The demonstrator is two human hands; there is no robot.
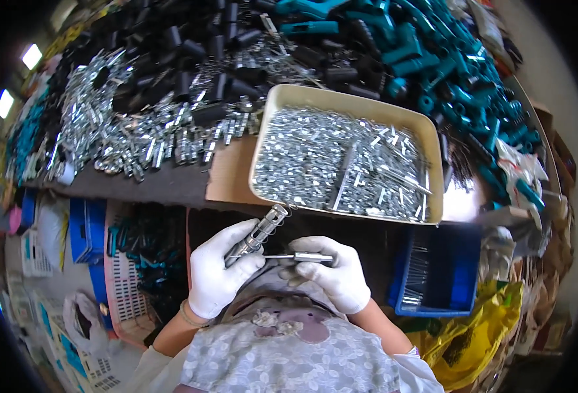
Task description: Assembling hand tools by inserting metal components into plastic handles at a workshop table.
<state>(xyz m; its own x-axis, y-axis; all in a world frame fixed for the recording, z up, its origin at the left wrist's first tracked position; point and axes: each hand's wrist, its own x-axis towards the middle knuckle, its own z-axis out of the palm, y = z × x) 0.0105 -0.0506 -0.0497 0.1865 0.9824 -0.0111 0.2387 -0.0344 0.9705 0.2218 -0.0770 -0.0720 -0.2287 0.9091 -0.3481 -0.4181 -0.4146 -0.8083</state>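
My left hand [212, 280], in a white glove, is closed around a slotted metal cylinder with a coil spring [266, 226], tilted up toward the tray. In my right hand [336, 276], also gloved in white, a thin rod-shaped tool with a flat metal handle [314, 257] is gripped between thumb and fingers. Its slim shaft points left and reaches the left thumb, by the lower part of the cylinder; the tip is hidden there. Beyond both hands, a cream tray [437, 187] full of small silver pins and rods sits on the bench.
Silver metal cylinders [115, 141] and black tubular parts [194, 49] are heaped at the far left. Teal plastic housings [426, 56] pile up at the far right. A blue bin [456, 272] with thin rods stands right, above a yellow bag [472, 344]. A pink basket [122, 288] stands left.
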